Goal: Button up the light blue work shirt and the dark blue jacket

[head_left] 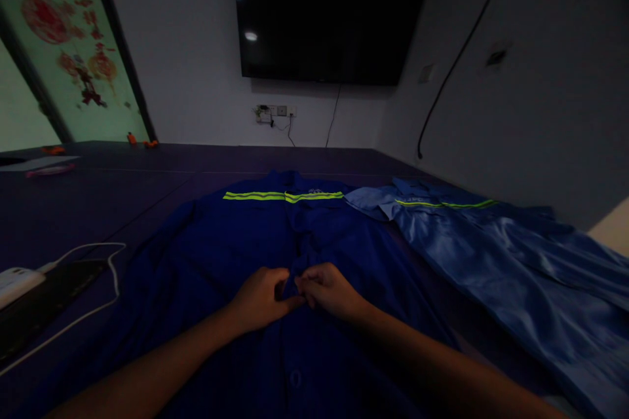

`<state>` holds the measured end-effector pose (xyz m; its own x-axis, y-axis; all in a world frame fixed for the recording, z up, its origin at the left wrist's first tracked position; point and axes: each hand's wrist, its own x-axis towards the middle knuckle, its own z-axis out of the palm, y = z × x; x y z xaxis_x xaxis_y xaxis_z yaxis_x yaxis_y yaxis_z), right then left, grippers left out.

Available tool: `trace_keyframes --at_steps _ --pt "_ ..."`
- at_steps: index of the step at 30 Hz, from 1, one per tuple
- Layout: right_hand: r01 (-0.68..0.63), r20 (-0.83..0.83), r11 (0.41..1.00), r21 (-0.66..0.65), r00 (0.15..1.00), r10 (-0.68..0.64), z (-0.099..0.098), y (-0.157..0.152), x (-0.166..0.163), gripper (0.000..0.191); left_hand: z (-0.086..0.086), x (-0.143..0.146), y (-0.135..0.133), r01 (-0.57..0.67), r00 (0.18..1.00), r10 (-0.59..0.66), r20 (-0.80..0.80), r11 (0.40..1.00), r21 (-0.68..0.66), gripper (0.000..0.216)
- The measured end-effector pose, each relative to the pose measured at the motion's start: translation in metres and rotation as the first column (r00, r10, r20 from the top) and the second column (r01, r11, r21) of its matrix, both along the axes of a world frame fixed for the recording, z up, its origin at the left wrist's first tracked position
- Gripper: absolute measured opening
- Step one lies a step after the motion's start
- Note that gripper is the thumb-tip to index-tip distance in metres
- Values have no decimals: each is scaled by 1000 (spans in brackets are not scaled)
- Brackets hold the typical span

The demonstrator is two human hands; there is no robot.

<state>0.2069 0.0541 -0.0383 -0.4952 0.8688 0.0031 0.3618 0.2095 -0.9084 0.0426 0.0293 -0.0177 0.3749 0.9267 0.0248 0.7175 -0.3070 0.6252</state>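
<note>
A dark blue work shirt (pixel 236 242) lies spread out in front of me, its collar at the far end and a yellow-green reflective stripe (pixel 255 196) across the chest. Both hands meet at its front placket, around the middle. My left hand (pixel 263 301) pinches the cloth between thumb and fingers. From the other side my right hand (pixel 329 291) is closed on the same edge, fingertips nearly touching the left ones. Whether a button sits between the fingers is hidden. Lower on the placket a button (pixel 295 378) shows.
A lighter blue shirt (pixel 472 242) lies at the right, its sleeve touching the dark one. At the left are a white power strip (pixel 19 285), a black flat object (pixel 54 301) and a white cable (pixel 116 275). A television (pixel 334 13) hangs on the far wall.
</note>
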Motion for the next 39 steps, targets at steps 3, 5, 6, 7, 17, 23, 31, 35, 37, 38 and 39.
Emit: trace_keyframes --at_steps 3,5,6,7,17,23,31,35,37,38,39 --pt "56 8 980 192 998 -59 7 0 4 28 0 -1 0 1 1000 -1 6 1000 -6 32" --pt "65 19 946 318 997 -75 11 1 7 17 -2 -1 0 9 1000 -9 22 1000 -12 31" --pt "43 41 929 368 997 -63 13 1 8 17 -3 -2 0 17 999 -16 32 1000 -14 31" --pt "6 79 914 406 996 -42 15 1 10 24 -3 -2 0 23 999 -23 41 1000 -14 30" --pt "-175 351 875 452 936 5 15 -1 11 22 -4 -2 1 23 999 -25 32 999 44 26" --pt "-201 350 852 483 936 23 16 -3 12 17 -2 -2 1 4 1000 -3 -14 997 74 28" --pt "-300 405 804 513 911 81 21 -6 15 15 -3 -1 1 -3 990 23 -139 990 141 31" --pt "-340 416 766 546 903 105 19 -5 16 15 -3 -1 1 13 981 17 -195 988 151 29" --pt "-355 421 753 554 900 115 19 -5 16 15 -2 0 1 15 976 21 -216 987 161 27" --pt "-360 426 750 555 897 116 18 -5 16 14 -2 0 0 15 975 22 -222 986 166 27" --pt "-363 430 749 555 895 114 18 -5 16 14 -2 0 0 17 974 23 -226 985 172 27"
